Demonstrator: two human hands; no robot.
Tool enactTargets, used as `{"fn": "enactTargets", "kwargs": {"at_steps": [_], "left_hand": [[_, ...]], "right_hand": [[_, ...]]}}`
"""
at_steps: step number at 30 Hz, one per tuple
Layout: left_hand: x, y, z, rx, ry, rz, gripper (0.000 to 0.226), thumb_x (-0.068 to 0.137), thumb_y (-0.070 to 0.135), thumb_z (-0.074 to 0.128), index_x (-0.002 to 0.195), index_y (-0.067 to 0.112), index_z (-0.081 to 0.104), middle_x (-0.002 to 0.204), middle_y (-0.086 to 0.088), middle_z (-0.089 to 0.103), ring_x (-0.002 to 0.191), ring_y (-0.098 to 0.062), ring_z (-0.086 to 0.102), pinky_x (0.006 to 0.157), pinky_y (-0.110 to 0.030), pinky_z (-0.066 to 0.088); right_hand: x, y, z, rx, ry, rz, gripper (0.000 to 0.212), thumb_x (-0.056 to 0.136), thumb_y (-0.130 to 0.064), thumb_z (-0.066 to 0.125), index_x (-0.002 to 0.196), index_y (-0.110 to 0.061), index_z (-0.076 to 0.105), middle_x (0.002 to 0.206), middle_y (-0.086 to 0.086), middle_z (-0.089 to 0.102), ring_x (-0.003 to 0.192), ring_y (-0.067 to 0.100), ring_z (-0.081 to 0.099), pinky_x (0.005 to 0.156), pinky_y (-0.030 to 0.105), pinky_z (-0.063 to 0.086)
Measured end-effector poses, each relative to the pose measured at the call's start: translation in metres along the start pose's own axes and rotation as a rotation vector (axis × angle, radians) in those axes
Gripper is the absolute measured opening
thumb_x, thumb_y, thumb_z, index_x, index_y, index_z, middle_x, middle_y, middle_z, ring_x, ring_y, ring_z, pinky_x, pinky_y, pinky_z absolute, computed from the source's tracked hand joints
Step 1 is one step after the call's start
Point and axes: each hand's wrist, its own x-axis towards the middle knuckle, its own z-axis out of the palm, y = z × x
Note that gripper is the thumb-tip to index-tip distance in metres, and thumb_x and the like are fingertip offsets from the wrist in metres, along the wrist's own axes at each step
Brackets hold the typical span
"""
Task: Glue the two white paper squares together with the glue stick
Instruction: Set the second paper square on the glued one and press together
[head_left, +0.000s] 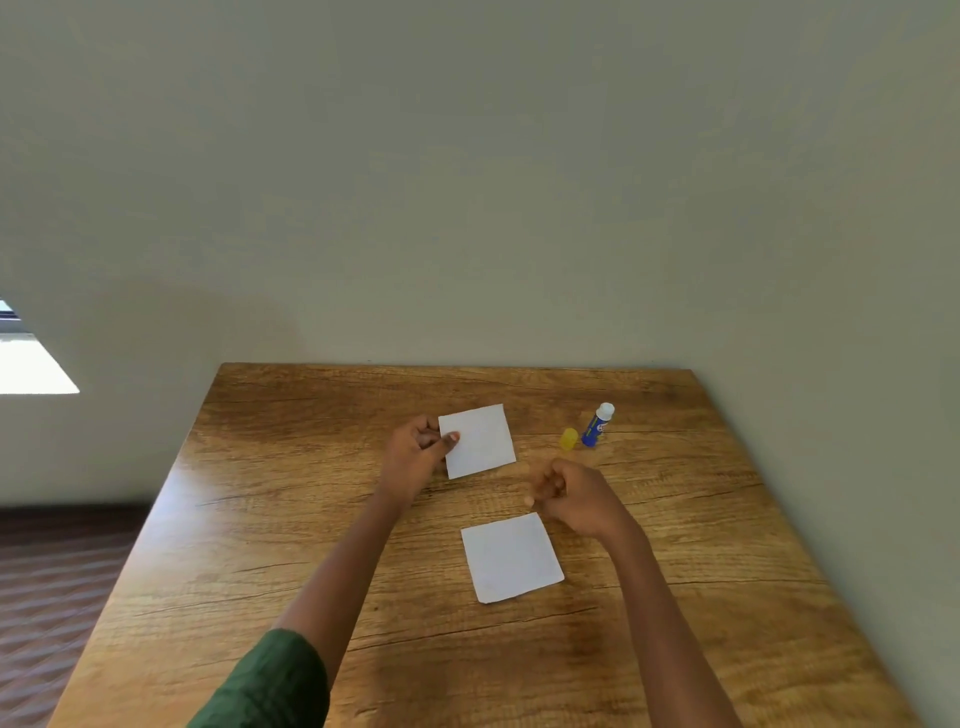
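Observation:
Two white paper squares are on the wooden table (260, 519). My left hand (415, 457) pinches the left edge of the far paper square (480, 441), thumb on top. The near paper square (511, 557) lies flat, untouched. My right hand (571, 496) hovers between the two squares with its fingers curled in and nothing in them. The blue glue stick (597, 425) stands uncapped at the far right, white tip up, with its yellow cap (569, 439) lying just to its left.
A plain wall rises right behind the table's far edge. The table's left edge drops to a dark wooden floor (52, 597). A bright window patch (31, 364) shows at the far left.

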Motion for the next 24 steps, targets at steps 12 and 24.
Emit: {"fn": "enactTargets", "kwargs": {"at_steps": [12,24], "left_hand": [[0.008,0.001,-0.002,0.11,-0.038,-0.109,0.02,0.084,0.01,0.065,0.102,0.002,0.061,0.087,-0.005,0.067,0.075,-0.01,0.064,0.05,-0.011,0.051],[0.012,-0.002,-0.011,-0.076,-0.211,-0.164,0.02,0.092,0.011,0.051,0.109,0.002,0.059,0.106,-0.014,0.066,0.09,-0.022,0.067,0.072,-0.027,0.059]], "right_hand": [[-0.016,0.004,0.018,-0.022,-0.02,-0.011,0.022,0.075,-0.017,0.074,0.068,-0.022,0.054,0.076,-0.007,0.058,0.075,0.011,0.053,0.06,0.019,0.04],[0.031,-0.019,0.0,0.59,0.297,0.037,0.029,0.078,-0.013,0.072,0.105,-0.01,0.061,0.096,0.008,0.071,0.092,0.024,0.066,0.073,0.038,0.055]]}}
